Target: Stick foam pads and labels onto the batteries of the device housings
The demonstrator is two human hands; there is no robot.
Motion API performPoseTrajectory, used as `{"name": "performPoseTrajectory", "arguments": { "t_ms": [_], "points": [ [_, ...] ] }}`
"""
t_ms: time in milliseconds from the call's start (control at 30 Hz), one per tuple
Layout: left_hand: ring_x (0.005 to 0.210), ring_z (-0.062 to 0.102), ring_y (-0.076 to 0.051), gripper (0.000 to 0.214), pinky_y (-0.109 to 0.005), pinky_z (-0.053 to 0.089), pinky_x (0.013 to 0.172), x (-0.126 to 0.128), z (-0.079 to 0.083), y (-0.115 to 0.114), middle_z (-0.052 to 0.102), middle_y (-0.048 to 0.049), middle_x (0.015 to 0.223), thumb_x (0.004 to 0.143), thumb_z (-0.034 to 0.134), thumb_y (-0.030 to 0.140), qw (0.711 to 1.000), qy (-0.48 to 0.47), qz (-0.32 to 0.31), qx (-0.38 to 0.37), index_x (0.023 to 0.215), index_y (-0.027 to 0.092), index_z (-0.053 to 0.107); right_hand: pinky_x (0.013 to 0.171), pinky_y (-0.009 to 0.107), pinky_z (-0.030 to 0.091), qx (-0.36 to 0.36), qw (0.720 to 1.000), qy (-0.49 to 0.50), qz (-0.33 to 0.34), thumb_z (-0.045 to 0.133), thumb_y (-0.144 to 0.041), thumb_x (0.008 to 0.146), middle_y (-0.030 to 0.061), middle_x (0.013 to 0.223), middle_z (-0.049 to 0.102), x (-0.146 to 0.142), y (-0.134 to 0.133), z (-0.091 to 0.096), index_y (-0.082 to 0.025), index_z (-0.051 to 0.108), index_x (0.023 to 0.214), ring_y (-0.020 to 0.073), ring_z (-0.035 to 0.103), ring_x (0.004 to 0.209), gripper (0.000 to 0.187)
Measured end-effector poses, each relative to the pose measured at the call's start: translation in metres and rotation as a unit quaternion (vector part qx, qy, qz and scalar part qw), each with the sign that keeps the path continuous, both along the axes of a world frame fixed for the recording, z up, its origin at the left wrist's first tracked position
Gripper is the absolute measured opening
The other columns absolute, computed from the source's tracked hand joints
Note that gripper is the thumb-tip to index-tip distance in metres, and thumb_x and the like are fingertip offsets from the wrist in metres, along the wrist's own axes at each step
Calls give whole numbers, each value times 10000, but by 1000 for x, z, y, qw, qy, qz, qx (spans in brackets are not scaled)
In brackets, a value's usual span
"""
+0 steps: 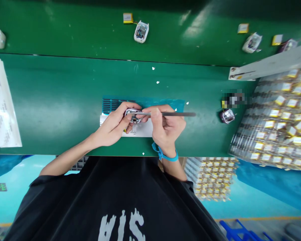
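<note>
My left hand (pixel 112 124) is closed around a small open device casing (pixel 135 117) with a circuit board showing inside. A yellow bit, partly hidden, shows beneath its lower left edge. Between the thumb and fingers of my right hand (pixel 167 124) is a pair of metal tweezers (pixel 177 114), its tip reaching over the circuit board. Whether the tip grips anything is too small to tell. Under both hands lie a white printed sheet (pixel 146 130) and a blue slotted mat (pixel 115 104). A blue strap (pixel 169 155) circles my right wrist.
Several open casings with yellow-edged batteries, one casing (pixel 141 32) among them, lie on the far green strip. Another casing (pixel 227 115) rests to the right. Clear trays of batteries (pixel 278 127) stack up at the right, beneath a metal bracket (pixel 271 63). White printed sheeting (pixel 5 107) lies left.
</note>
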State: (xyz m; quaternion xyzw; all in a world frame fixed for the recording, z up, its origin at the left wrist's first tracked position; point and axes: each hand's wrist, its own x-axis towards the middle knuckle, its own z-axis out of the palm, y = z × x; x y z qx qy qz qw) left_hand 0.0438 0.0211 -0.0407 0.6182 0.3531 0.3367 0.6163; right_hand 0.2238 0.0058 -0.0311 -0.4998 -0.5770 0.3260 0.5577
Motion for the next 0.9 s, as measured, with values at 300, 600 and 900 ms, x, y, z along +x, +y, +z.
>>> {"name": "performPoseTrajectory", "arguments": {
  "t_ms": [300,600,900],
  "points": [
    [894,720,-181,256,-318,536,810,-17,7,12,755,-71,1043,1111,416,328,978,146,52,137,1235,179,583,778,364,614,-16,985,-158,73,638,-274,1019,-2,953,830,52,8,1,-268,798,1000,174,762,826,161],
    [1063,674,-288,308,-428,453,908,-14,-12,14,750,-138,1188,1103,338,257,900,290,-63,319,1201,137,604,853,388,614,-32,976,-166,140,649,-270,1018,15,1028,835,59,13,-28,-275,815,1045,185,764,924,168],
    [1032,639,-288,313,-413,412,862,-8,-25,21,752,-123,1100,1047,338,169,863,315,-92,385,1214,168,602,849,383,656,87,945,-254,188,596,-167,1027,25,1095,827,61,13,-44,-245,782,1172,202,771,1003,249]
  ]
}}
